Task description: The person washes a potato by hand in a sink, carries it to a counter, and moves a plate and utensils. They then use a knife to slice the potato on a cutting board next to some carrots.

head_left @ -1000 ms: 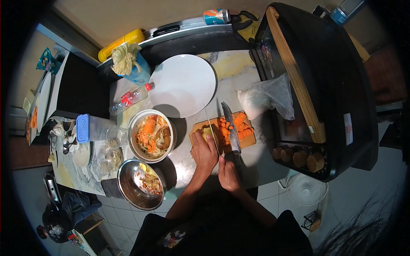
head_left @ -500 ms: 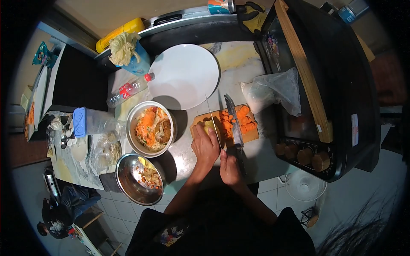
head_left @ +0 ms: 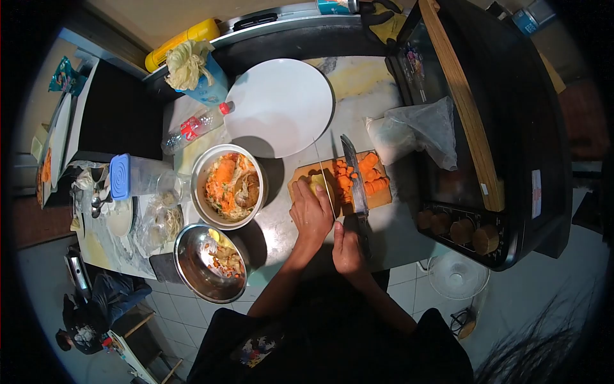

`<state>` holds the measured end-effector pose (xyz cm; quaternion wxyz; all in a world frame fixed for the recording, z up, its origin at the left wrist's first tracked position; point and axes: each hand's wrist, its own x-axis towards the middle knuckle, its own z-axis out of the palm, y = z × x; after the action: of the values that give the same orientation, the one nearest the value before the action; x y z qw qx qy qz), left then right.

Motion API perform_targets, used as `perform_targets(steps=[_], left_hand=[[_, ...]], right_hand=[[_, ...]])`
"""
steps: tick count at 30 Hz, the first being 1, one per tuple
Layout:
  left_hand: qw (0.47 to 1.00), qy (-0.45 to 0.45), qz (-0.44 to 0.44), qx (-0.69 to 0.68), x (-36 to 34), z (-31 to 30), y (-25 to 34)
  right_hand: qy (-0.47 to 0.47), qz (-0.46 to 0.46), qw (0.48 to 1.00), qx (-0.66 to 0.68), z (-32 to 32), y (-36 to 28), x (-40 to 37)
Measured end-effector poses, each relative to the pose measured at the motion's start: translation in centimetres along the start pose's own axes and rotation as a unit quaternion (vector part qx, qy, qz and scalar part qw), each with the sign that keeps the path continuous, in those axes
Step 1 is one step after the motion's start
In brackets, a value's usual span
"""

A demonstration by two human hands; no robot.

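Note:
A wooden cutting board (head_left: 382,197) lies on the counter before me. On its left part my left hand (head_left: 311,211) holds down a yellowish piece of food (head_left: 316,182), fingers bent over it. My right hand (head_left: 347,248) is closed round the handle of a knife, whose thin blade (head_left: 327,181) points away from me, against the right side of that piece. Diced carrot (head_left: 344,185) lies just right of the blade. A second, wider knife (head_left: 355,179) rests across the board, between the diced carrot and larger carrot pieces (head_left: 371,168).
Left of the board stand a pot of shredded food (head_left: 199,185) and a steel bowl of scraps (head_left: 192,262). Behind are a white plate (head_left: 281,105), a bottle (head_left: 198,128) and a plastic bag (head_left: 419,131). An oven (head_left: 511,141) stands right; a person (head_left: 89,320) is far lower left.
The view has shifted slightly, moving the counter items a little up and right in the frame. Both hands keep their holds; the thin blade stays at the yellowish piece.

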<state>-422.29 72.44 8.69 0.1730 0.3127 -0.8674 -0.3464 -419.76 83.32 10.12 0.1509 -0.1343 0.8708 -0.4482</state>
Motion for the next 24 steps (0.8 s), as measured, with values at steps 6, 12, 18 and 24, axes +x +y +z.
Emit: perform_targets(steps=[6,12,18,24], left_hand=[[1.000,-0.002,-0.005,0.002,0.1,0.1,-0.1],[1.000,0.006,0.008,-0.007,0.0,0.1,-0.4],[1.000,-0.007,-0.008,-0.007,0.0,0.0,-0.2],[1.000,-0.004,-0.008,-0.008,0.0,0.0,-0.6]], right_hand=[[-0.022,0.034,0.999,0.025,0.0,-0.3,0.9],[-0.044,0.037,0.996,-0.071,0.0,0.7,-0.9],[-0.043,0.049,0.997,0.028,-0.2,-0.3,0.9],[0.013,-0.013,1.000,-0.008,0.1,0.4,-1.2]])
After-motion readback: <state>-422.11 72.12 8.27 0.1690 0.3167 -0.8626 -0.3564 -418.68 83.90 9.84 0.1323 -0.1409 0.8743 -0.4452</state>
